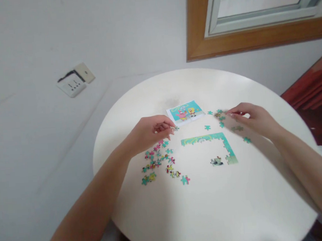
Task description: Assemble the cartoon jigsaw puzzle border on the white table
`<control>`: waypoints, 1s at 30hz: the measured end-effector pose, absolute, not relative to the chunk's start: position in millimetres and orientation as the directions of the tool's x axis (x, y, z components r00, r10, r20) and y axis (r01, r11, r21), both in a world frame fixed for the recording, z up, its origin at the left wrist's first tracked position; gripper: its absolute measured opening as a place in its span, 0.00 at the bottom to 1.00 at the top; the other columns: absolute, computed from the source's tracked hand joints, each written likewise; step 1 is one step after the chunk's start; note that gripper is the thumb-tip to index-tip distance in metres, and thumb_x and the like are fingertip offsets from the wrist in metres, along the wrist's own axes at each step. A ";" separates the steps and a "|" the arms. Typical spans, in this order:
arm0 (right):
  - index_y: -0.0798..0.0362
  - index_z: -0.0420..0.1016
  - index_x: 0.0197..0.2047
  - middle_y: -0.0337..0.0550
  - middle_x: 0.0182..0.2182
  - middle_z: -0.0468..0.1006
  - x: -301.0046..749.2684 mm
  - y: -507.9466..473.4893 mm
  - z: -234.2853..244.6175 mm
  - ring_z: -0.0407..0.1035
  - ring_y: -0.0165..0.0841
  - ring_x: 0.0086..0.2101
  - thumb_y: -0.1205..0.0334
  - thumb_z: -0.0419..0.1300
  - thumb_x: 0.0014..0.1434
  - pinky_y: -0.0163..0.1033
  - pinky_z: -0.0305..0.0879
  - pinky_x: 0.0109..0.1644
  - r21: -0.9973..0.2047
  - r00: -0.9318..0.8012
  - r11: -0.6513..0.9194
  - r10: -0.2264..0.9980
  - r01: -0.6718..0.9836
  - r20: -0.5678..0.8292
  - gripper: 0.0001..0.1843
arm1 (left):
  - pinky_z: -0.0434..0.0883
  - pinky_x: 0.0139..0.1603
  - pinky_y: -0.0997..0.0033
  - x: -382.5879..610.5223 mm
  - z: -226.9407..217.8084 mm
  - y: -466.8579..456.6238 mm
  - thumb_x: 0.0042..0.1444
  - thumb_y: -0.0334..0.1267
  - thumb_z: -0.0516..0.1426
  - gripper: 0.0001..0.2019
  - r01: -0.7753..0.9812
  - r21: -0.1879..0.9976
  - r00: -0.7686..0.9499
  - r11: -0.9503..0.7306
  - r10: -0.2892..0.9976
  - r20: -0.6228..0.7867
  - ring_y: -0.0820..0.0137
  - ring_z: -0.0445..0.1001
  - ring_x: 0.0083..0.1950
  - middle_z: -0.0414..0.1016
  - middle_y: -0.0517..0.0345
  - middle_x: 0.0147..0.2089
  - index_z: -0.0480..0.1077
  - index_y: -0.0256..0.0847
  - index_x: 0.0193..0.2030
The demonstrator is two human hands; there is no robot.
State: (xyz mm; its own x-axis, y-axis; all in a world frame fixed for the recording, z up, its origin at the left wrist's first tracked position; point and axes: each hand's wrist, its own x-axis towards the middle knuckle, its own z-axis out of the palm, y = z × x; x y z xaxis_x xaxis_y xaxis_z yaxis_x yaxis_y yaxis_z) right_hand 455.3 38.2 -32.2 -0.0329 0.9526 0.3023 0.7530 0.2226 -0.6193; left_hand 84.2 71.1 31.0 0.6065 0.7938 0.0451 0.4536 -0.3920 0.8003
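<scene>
My left hand [156,132] is closed in a pinch above the loose pieces, with a small puzzle piece [176,128] at its fingertips. My right hand [250,118] has thumb and fingers pinched together beside a cluster of teal puzzle pieces [221,118]; whatever they grip is too small to make out. Between the hands lies a partly joined puzzle border [229,147], covering the top and right edges. A small joined greyish section [216,161] rests inside its corner. Many mixed pink, teal and yellow pieces [157,159] are spread below my left hand.
A reference picture card [185,112] with cartoon figures lies behind the border on the round white table [211,212]. Single pieces [185,180] lie toward the front. The wall with a socket [71,85] and a wood-framed window [200,48] stand beyond the table.
</scene>
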 end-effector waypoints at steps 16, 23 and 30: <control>0.44 0.83 0.40 0.44 0.35 0.80 451.9 43.3 -27.2 0.73 0.38 0.37 0.57 0.57 0.62 0.46 0.69 0.43 -0.650 -0.108 0.329 0.928 0.685 0.356 0.12 | 0.74 0.36 0.72 167.3 -2.3 30.9 0.58 0.38 0.58 0.03 0.474 0.783 0.664 -0.402 0.748 -0.018 0.70 0.81 0.33 0.82 0.63 0.30 0.72 0.44 0.35; 0.47 0.83 0.41 0.43 0.35 0.79 451.4 43.4 -26.9 0.71 0.36 0.34 0.60 0.57 0.61 0.44 0.69 0.42 -0.646 -0.108 0.321 0.932 0.692 0.347 0.12 | 0.76 0.39 0.71 163.3 -9.7 32.6 0.57 0.40 0.59 0.07 0.448 0.841 0.697 -0.303 0.708 -0.116 0.67 0.83 0.36 0.84 0.61 0.33 0.76 0.43 0.41; 0.52 0.82 0.41 0.44 0.34 0.79 449.7 45.6 -35.8 0.71 0.33 0.33 0.63 0.58 0.61 0.39 0.66 0.39 -0.665 -0.138 0.350 0.926 0.659 0.350 0.11 | 0.77 0.44 0.70 158.0 -19.1 36.5 0.57 0.39 0.59 0.12 0.445 0.869 0.711 -0.214 0.675 -0.198 0.66 0.84 0.41 0.85 0.58 0.40 0.77 0.43 0.47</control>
